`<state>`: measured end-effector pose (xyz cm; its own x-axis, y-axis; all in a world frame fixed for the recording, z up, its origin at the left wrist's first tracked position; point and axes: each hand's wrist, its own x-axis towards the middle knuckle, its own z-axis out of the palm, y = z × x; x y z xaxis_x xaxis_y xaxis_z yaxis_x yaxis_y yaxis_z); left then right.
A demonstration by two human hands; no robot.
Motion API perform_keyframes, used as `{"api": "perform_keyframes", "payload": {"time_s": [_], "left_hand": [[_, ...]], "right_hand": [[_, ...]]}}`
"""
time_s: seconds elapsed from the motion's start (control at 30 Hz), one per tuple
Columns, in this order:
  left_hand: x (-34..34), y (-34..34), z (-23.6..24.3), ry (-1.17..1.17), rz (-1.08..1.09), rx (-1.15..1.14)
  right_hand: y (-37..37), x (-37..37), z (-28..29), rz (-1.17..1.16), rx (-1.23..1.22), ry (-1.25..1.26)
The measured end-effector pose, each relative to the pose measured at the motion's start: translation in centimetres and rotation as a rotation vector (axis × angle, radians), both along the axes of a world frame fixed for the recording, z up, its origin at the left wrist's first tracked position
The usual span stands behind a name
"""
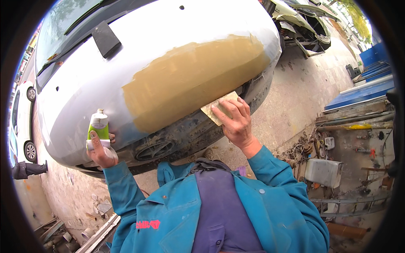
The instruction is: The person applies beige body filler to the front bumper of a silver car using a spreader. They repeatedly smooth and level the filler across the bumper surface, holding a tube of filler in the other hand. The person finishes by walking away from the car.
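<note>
My left hand point(102, 154) is closed round the lower part of a green and white squeeze tube point(99, 121), held nozzle end up over the car's front left corner. My right hand point(238, 124) grips a flat, squarish beige putty spreader point(214, 110) at the hood's front edge. Its far corners lie against or just over the lower border of the tan putty patch point(185, 80); I cannot tell if it touches. This broad patch covers much of the front of the silver-white hood point(139, 38). Toward the windshield, a black block point(106, 39) rests on the hood.
Below the hood runs a dirty dark bumper point(168, 145) with an oval opening. A damaged car point(303, 25) stands at the far right. Blue panels point(363, 90), a grey box point(323, 173) and scrap crowd the right. At left are a white car point(22, 122) and a person's dark-clothed leg point(31, 169).
</note>
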<state>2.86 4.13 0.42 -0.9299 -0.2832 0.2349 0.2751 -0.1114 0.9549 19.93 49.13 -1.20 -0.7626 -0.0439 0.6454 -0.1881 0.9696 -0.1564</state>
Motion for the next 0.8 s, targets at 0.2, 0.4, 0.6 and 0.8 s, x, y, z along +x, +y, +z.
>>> {"api": "perform_keyframes", "payload": {"time_s": [0.2,0.4,0.6,0.8], "left_hand": [[0.0,0.1,0.2,0.017,-0.015,0.004],[0.1,0.1,0.1,0.012,-0.003,0.004],[0.2,-0.2,-0.2,-0.011,0.014,-0.023],[0.0,-0.2,0.0,0.011,0.007,-0.032]], "right_hand": [[-0.2,-5.2,2.7,-0.015,0.077,0.117],[0.2,-4.0,2.1,0.0,0.08,0.041],[0.9,0.1,1.1,0.011,0.004,-0.042],[4.4,-3.5,3.5,-0.036,0.056,0.084]]}}
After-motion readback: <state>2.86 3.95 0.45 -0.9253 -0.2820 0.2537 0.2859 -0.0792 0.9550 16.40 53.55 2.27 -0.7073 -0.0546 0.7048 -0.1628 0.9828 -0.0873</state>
